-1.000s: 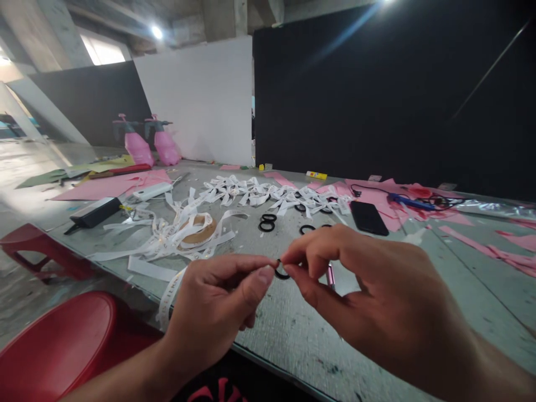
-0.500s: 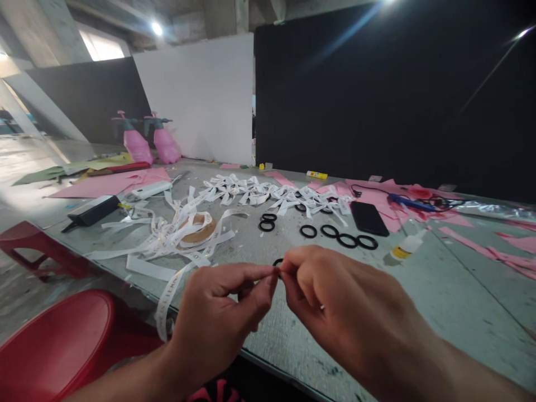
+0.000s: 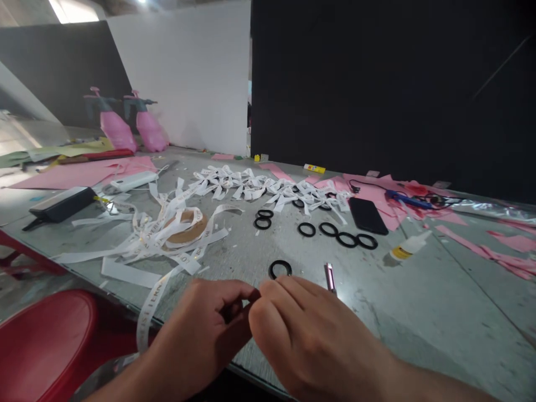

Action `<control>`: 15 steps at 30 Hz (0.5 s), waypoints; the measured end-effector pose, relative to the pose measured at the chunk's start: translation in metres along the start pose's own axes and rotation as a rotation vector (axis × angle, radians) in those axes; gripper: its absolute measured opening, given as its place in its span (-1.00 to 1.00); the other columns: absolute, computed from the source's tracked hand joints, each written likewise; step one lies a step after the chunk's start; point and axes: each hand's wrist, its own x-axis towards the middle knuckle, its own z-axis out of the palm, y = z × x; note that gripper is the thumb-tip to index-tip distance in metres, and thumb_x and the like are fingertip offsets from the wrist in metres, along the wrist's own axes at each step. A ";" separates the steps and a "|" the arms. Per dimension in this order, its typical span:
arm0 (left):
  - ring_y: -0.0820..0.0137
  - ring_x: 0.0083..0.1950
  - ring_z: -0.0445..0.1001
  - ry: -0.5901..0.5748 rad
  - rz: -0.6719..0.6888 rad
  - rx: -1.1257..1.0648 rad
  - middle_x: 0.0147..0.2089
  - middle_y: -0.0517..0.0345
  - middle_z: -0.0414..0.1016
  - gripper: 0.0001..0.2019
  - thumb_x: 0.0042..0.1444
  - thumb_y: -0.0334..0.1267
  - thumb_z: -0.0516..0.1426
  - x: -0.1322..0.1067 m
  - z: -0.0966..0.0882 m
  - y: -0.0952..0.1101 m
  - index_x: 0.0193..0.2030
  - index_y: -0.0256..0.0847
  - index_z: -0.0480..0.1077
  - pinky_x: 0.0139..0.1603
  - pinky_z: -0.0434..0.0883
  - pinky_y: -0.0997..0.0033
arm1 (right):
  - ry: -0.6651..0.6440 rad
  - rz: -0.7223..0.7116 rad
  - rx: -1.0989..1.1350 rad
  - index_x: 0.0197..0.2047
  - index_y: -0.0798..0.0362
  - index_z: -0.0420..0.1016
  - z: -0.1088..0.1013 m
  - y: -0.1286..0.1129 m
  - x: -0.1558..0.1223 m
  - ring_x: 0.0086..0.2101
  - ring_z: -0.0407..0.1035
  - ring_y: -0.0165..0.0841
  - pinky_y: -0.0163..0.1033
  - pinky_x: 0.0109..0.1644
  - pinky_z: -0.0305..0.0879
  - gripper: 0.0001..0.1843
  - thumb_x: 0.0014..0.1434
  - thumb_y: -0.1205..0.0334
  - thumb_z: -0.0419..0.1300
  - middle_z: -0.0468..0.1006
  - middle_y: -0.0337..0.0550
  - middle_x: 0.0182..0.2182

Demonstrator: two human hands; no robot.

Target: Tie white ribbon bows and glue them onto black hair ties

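2 bare hands together low in the middle of the view, above the near edge of a grey table [image 3: 419,312]. Left hand [image 3: 209,329] with forefinger and thumb curving inward; right hand [image 3: 310,335] curled over, knuckles blocking sight of the fingertips. Grip impossible to judge: possibly a pinch, contents hidden.

Just beyond the right knuckles, 1 black ring [image 3: 271,270], flat on the table and slightly covered from this angle. Apparently done: a long heap of white ribbon bows [image 3: 251,187] farther back, some with black rings showing beneath. Apparently left: 7 loose rings without ribbon, including the near ring, a pair [image 3: 263,218] behind it and a row of 4 [image 3: 337,235] toward the right. To the left, a ribbon roll [image 3: 186,226] amid tangled strips [image 3: 153,237].

Compared with 0.5 seconds ago: both hands lower in view, right hand turned farther over, near ring more exposed, slim pink tool [image 3: 330,277] uncovered, camera tipped downward.
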 end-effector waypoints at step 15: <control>0.55 -0.54 0.19 -0.024 -0.054 -0.152 -0.56 0.27 0.31 -0.81 0.17 -0.21 0.09 0.015 0.000 -0.024 -0.32 -0.23 0.49 -0.52 0.16 0.57 | -0.061 0.383 0.223 -0.37 -0.01 0.14 0.004 0.036 -0.010 -0.51 0.32 -0.48 -0.35 -0.50 0.16 -0.79 0.18 0.42 0.12 0.50 -0.27 -0.39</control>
